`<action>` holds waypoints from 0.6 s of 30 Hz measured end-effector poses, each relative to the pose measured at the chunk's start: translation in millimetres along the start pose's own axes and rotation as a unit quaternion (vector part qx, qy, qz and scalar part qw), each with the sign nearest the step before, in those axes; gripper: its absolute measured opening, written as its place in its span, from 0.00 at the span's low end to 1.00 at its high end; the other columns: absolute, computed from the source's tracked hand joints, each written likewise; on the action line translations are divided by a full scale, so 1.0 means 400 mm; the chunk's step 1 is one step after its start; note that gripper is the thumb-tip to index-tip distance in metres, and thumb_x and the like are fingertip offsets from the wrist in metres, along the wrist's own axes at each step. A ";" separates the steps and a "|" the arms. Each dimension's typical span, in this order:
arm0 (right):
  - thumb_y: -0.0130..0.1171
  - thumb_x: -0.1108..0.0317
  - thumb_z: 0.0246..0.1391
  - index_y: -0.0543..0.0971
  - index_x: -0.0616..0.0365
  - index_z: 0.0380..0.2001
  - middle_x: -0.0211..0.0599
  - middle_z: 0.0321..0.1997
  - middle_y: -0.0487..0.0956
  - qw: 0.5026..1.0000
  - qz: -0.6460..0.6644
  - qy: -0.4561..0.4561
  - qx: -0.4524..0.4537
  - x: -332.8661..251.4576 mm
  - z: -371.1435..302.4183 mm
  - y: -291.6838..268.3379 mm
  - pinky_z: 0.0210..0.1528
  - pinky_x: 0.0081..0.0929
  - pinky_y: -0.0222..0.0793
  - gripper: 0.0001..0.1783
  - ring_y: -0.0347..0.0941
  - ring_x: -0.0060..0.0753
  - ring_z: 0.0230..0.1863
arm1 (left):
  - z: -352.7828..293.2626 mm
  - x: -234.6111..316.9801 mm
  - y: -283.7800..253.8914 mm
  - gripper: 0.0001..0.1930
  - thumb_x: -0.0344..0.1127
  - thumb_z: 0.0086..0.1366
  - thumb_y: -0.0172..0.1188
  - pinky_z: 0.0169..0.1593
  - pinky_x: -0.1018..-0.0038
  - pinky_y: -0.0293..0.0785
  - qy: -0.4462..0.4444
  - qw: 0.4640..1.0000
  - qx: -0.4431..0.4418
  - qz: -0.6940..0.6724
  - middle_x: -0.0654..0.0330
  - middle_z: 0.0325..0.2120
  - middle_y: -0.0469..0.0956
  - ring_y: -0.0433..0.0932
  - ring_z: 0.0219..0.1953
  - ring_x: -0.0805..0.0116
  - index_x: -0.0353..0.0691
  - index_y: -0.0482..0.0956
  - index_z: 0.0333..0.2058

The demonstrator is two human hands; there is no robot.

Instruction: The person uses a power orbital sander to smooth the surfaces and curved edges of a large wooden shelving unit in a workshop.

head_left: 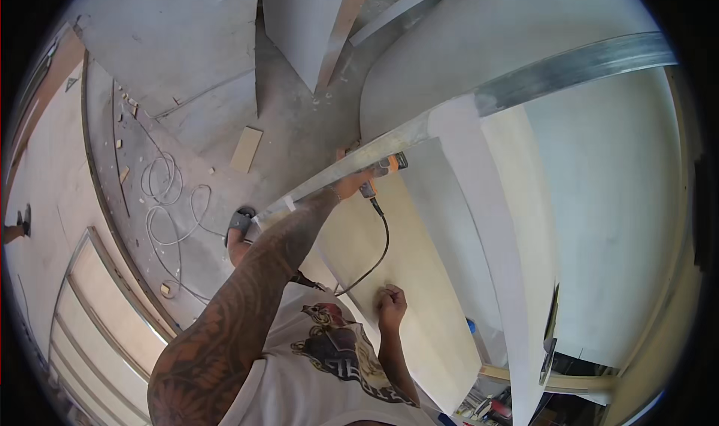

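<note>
My left arm stretches forward, and its hand (352, 183) is closed around an orange-and-grey corded power tool (383, 166), which looks like a sander. The tool lies by the long pale edge strip (401, 138) of a large panel structure, its dark end pointing right. From it a black cord (388, 235) loops down toward my body. My right hand (391, 305) is held low beside a pale wooden board (427, 291), with its fingers curled; whatever they may hold is hidden.
A coiled cable (161, 194) and small wood offcuts lie on the floor at left. A tan block (246, 150) lies farther ahead. My sandalled foot (241, 220) is beside the panel. White boards (303, 29) stand at the far side; a framed panel (105, 306) is lower left.
</note>
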State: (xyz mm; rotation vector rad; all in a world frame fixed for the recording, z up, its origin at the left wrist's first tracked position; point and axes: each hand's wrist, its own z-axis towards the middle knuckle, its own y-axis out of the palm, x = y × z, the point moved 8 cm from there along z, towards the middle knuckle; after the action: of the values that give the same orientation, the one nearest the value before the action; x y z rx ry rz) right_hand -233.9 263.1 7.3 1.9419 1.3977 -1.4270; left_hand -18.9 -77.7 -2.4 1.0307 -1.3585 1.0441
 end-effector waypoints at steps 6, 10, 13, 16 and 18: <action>0.51 0.78 0.53 0.73 0.65 0.42 0.35 0.32 0.79 0.999 0.006 0.007 0.031 -0.044 -0.062 -0.057 0.20 0.18 0.60 0.12 0.66 0.18 0.20 | -0.018 -0.031 0.090 0.35 0.41 0.59 0.68 0.59 0.65 0.63 -0.006 0.999 -0.035 0.023 0.54 0.48 0.75 0.73 0.53 0.63 0.35 0.56 0.56; 0.51 0.78 0.54 0.73 0.65 0.42 0.36 0.33 0.79 1.000 0.013 -0.002 -0.001 -0.049 -0.003 0.055 0.20 0.18 0.61 0.12 0.66 0.18 0.21 | 0.046 -0.141 -0.045 0.40 0.40 0.55 0.72 0.53 0.65 0.72 -0.041 0.991 0.092 -0.089 0.49 0.47 0.74 0.75 0.51 0.61 0.32 0.52 0.55; 0.51 0.77 0.54 0.74 0.65 0.42 0.36 0.33 0.79 0.999 0.009 0.012 0.029 -0.018 -0.026 -0.027 0.21 0.19 0.61 0.12 0.66 0.18 0.21 | 0.014 -0.117 0.061 0.41 0.39 0.54 0.73 0.51 0.67 0.75 -0.065 0.987 0.062 -0.136 0.47 0.47 0.74 0.75 0.50 0.60 0.32 0.52 0.55; 0.52 0.77 0.54 0.74 0.64 0.43 0.36 0.33 0.79 1.000 0.014 0.008 0.022 -0.036 -0.022 -0.004 0.21 0.19 0.62 0.12 0.66 0.18 0.21 | 0.035 -0.108 0.029 0.40 0.39 0.54 0.73 0.51 0.67 0.75 -0.036 0.989 0.072 -0.122 0.47 0.47 0.74 0.75 0.50 0.61 0.32 0.53 0.54; 0.52 0.77 0.54 0.74 0.64 0.43 0.36 0.34 0.79 1.000 0.013 0.007 0.003 -0.034 -0.008 0.035 0.21 0.19 0.62 0.12 0.66 0.18 0.21 | 0.038 -0.135 -0.039 0.40 0.39 0.54 0.73 0.51 0.67 0.75 -0.020 0.989 0.103 -0.102 0.47 0.47 0.74 0.75 0.50 0.62 0.32 0.53 0.54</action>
State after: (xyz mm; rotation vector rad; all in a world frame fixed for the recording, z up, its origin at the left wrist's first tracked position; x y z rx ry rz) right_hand -220.1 252.4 17.0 1.9700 1.3705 -1.4100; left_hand -5.2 -95.1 -56.3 1.3219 -1.1653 1.0288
